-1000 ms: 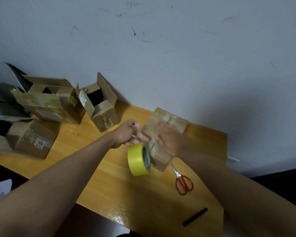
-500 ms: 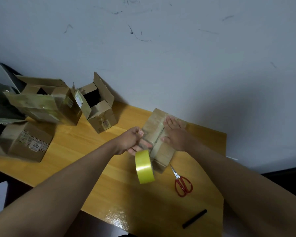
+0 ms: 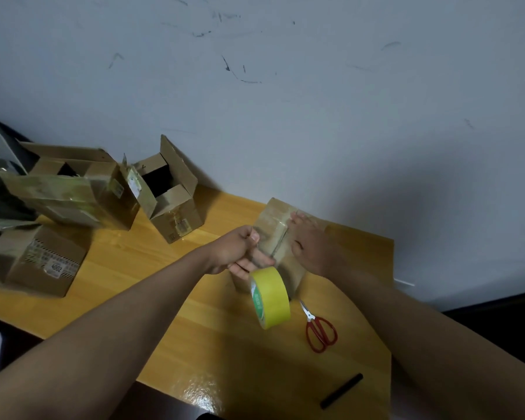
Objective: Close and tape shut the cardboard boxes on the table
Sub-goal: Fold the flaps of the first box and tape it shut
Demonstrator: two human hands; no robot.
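Observation:
A small closed cardboard box (image 3: 275,221) stands near the back right of the wooden table (image 3: 140,277). My right hand (image 3: 311,244) lies flat on its top with the fingers straight. My left hand (image 3: 240,251) pinches a strip of clear tape stretched over the box's near side. A yellow tape roll (image 3: 270,297) hangs from that strip just below my left hand, in front of the box.
Red-handled scissors (image 3: 319,328) lie right of the roll. A black marker (image 3: 341,391) sits near the front edge. An open box (image 3: 172,192) stands at the back, with two more boxes (image 3: 73,189) (image 3: 40,262) and grey packaging at the left.
My right hand has settled flat on the box top after sweeping over it. The tape roll has dropped lower and turned edge-on. My left hand stays at the box's near side.

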